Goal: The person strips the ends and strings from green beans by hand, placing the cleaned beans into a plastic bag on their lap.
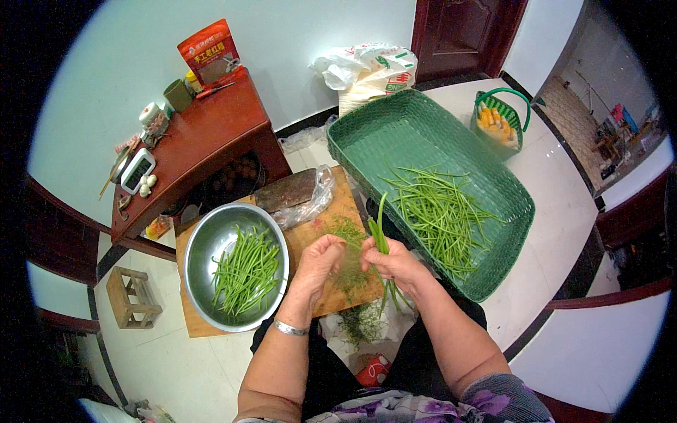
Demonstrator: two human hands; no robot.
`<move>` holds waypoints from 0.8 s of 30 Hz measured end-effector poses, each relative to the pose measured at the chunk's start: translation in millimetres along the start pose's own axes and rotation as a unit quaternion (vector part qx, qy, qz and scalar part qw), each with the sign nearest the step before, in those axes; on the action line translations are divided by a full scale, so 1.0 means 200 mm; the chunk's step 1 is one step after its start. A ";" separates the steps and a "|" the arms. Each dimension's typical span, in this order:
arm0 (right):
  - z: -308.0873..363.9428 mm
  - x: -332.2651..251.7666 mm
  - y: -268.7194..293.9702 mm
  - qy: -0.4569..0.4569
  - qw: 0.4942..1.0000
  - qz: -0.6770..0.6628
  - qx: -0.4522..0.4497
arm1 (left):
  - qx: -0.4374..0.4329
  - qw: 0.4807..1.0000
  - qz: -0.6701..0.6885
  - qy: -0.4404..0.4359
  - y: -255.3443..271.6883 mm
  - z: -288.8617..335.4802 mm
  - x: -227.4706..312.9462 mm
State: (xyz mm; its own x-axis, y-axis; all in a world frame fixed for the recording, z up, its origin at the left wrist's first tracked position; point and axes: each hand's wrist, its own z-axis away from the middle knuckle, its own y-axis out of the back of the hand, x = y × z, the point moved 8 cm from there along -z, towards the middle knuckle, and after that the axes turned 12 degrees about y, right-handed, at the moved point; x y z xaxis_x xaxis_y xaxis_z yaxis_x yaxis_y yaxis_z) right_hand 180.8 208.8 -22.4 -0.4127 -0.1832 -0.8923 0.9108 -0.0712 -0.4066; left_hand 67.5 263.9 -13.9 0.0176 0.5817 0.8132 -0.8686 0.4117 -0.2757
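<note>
My right hand [395, 262] grips a small bunch of long green stems [381, 229] that stick up between the fingers and hang below the palm. My left hand [321, 257], with a silver bangle on its wrist, has its fingers pinched together at the same bunch, just above a wooden cutting board [337, 211] strewn with small green trimmings [350, 233]. A steel bowl [204, 247] on the board's left end holds trimmed green stems [245, 271]. At my right, a large green woven basket [395, 134] holds a loose pile of untrimmed stems [437, 211].
A cleaver [285, 190] lies on a clear plastic bag at the board's far edge. A red-brown side table [204, 141] with small items stands at the left, a wooden stool [134, 296] below it. A small green basket [499, 121] and a white sack [367, 70] sit beyond.
</note>
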 end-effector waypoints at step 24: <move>0.00 0.02 0.03 -0.028 1.000 -0.011 0.006 | 0.007 0.995 -0.075 -0.065 -0.07 0.03 0.06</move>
State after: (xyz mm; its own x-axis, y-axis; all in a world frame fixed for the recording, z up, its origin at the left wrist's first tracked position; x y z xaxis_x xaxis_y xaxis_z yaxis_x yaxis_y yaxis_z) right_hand 184.3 207.3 -27.1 -0.4310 -0.2369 -0.8707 0.9020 -0.0865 -0.4229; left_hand 76.2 260.9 4.0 0.0839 0.4177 0.9047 -0.8677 0.4770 -0.1397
